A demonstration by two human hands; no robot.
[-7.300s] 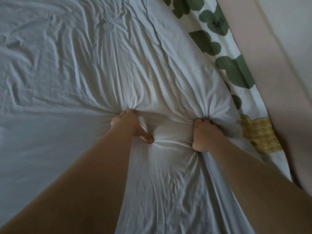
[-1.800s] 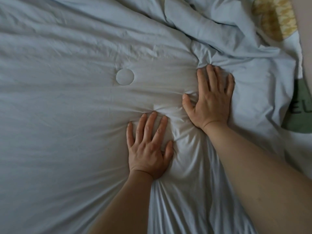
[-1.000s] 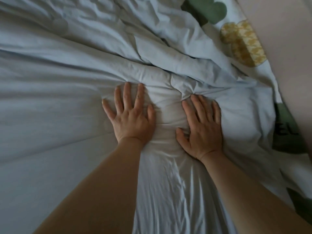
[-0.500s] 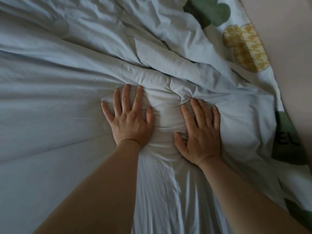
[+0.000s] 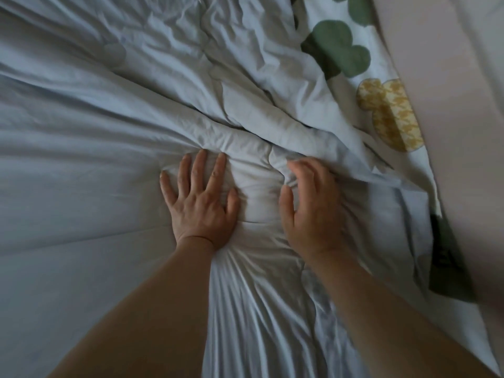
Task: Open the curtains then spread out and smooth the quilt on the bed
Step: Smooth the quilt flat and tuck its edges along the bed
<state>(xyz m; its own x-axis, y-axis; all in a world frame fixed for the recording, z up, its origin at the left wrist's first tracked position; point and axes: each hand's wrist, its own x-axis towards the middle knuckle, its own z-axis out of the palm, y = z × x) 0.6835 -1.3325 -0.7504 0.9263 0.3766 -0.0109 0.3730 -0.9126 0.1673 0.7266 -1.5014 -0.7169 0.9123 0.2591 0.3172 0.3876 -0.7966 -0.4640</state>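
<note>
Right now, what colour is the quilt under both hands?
Plain pale blue padded quilt, heavily creased, no print on this face. The head view, the only one, shows it.

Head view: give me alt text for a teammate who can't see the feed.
Two bare hands on a wrinkled pale blue quilt: the left hand presses flat, the right hand is blurred, its fingers bent on a bunched fold. A patterned fabric with green and yellow shapes lies at upper right.

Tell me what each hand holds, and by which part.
Left hand holds nothing; it presses flat on the quilt. Right hand curls its fingers at a fold, but blur hides any grip.
</note>
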